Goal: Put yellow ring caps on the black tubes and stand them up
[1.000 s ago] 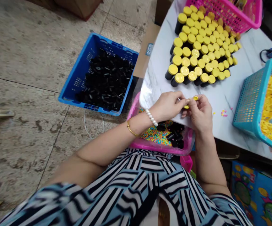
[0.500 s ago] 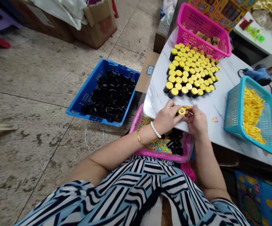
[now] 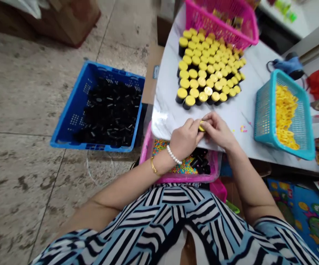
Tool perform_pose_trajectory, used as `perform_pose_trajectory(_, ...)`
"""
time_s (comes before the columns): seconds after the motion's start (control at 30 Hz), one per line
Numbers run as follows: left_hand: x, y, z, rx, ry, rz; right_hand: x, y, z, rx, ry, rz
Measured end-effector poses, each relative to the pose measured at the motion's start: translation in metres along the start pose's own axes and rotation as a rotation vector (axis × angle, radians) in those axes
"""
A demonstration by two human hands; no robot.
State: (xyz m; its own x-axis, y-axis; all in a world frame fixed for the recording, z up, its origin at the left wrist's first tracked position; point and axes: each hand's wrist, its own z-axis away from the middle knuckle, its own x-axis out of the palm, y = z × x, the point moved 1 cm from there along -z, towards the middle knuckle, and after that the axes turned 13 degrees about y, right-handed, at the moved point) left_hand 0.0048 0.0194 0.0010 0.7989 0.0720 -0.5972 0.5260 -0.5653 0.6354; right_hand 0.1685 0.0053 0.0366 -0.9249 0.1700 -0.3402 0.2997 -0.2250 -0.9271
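Note:
Over the table's near edge, my left hand (image 3: 183, 137) is closed around a small container whose round yellow cap (image 3: 201, 126) shows between my hands; its body is hidden by my fingers. My right hand (image 3: 218, 129) is closed on that cap, thumb and fingers pressed against it. Just beyond my hands, several black containers with yellow caps (image 3: 193, 84) stand upright in close rows. Below my wrists, a pink tray (image 3: 145, 149) holds small multicoloured balls (image 3: 185, 167) and black containers (image 3: 201, 162).
A blue crate (image 3: 56, 129) of black containers is on the left. On the white table (image 3: 162, 95), a teal basket (image 3: 263, 116) holds yellow plastic pieces (image 3: 283, 110). A pink basket (image 3: 220, 25) stands at the back. Small pink bits (image 3: 243, 129) lie right of my right hand.
My right hand has moved from the cap's projecting yellow part at its side onto the cap, covering most of it. My left hand keeps its hold. The camera view has shifted.

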Motion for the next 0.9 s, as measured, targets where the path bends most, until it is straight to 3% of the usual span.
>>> perform_pose_trajectory(0.13, 0.005, -0.006, 0.003, 0.007, -0.059, -0.021, -0.001, 0.016, 0.009, -0.102, -0.008, 0.042)
perform_pose_trajectory(0.2, 0.008, -0.012, 0.002, 0.016, -0.033, 0.018, -0.003, 0.018, 0.003, -0.119, 0.115, 0.09)
perform_pose_trajectory(0.3, 0.01, -0.016, 0.001, -0.01, 0.046, 0.135, -0.005, 0.015, -0.018, -0.114, 0.401, 0.177)
perform_pose_trajectory(0.37, 0.007, -0.017, 0.002, -0.016, 0.085, 0.196, -0.004, 0.013, -0.036, -0.087, 0.502, 0.205)
perform_pose_trajectory(0.47, -0.004, -0.016, 0.014, 0.086, 0.103, 0.28, -0.003, 0.02, -0.054, -0.039, 0.508, 0.127)
perform_pose_trajectory(0.57, -0.016, -0.022, 0.04, 0.223, 0.079, 0.381, -0.01, 0.034, -0.039, -0.093, 0.481, -0.003)
perform_pose_trajectory(0.63, -0.018, -0.034, 0.063, 0.248, -0.036, 0.364, -0.017, 0.041, -0.009, -0.133, 0.46, -0.04)
perform_pose_trajectory(0.7, -0.012, -0.049, 0.085, 0.205, -0.254, 0.207, -0.02, 0.045, 0.031, -0.134, 0.401, -0.044)
perform_pose_trajectory(0.8, 0.006, -0.067, 0.103, 0.137, -0.57, -0.095, -0.012, 0.054, 0.086, -0.136, 0.182, 0.04)
perform_pose_trajectory(0.9, 0.025, -0.071, 0.103, 0.193, -0.756, -0.194, 0.002, 0.069, 0.114, -0.276, -0.015, 0.288)
